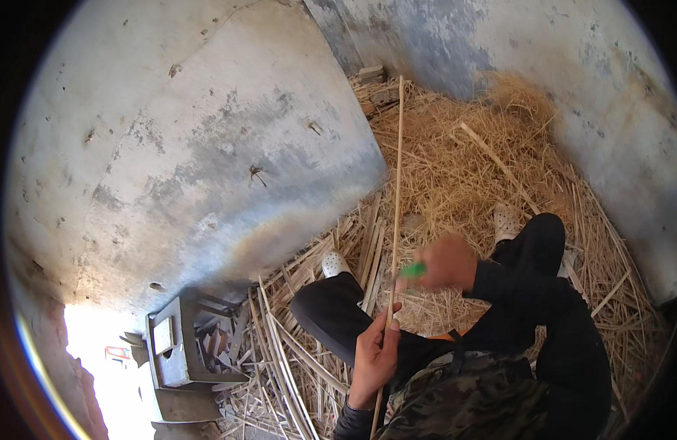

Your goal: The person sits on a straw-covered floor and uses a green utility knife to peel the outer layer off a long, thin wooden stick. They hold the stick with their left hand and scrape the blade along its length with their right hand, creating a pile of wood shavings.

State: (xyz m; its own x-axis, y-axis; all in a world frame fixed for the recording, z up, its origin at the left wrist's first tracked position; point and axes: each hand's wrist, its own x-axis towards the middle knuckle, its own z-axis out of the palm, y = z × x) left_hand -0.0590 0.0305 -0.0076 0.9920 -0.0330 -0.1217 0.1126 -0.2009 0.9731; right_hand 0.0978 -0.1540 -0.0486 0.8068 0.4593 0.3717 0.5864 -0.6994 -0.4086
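A long, thin bamboo strip [398, 176] stands nearly upright in front of me, from near my lap toward the far wall. My left hand [375, 359] is closed around its lower part, with thumb and fingers pressed on it. Just above and to the right, my right hand [450, 264] is smeared by motion. It is closed on a green-handled tool [413, 270] whose front end is close to or touching the strip; the blur hides its working end and exact kind.
Dry shavings [463, 169] are heaped beyond my feet. Split strips [280, 352] cover the floor at left, and a thicker strip [500, 161] lies on the heap. A grey wooden piece of furniture [184, 348] stands lower left. Worn walls [206, 147] enclose the corner; my legs are bent either side.
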